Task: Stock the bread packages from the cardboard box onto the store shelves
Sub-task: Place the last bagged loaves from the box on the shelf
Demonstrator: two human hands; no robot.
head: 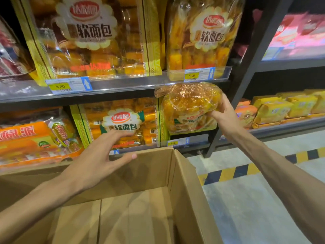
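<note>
My right hand (222,113) grips a clear bread package (188,106) of yellow rolls by its right side, holding it at the right end of the lower shelf (193,144), just under the upper shelf's edge. My left hand (103,152) hovers with spread, relaxed fingers above the far rim of the open cardboard box (186,182), in front of a shelved bread package (121,122), holding nothing. The visible part of the box floor is bare cardboard.
The upper shelf (123,85) holds two large bread bags with price tags below. Orange snack packs (31,138) fill the lower left. A dark upright post (246,81) separates a neighbouring shelf of yellow packs (281,108). Yellow-black floor tape (246,171) runs on the right.
</note>
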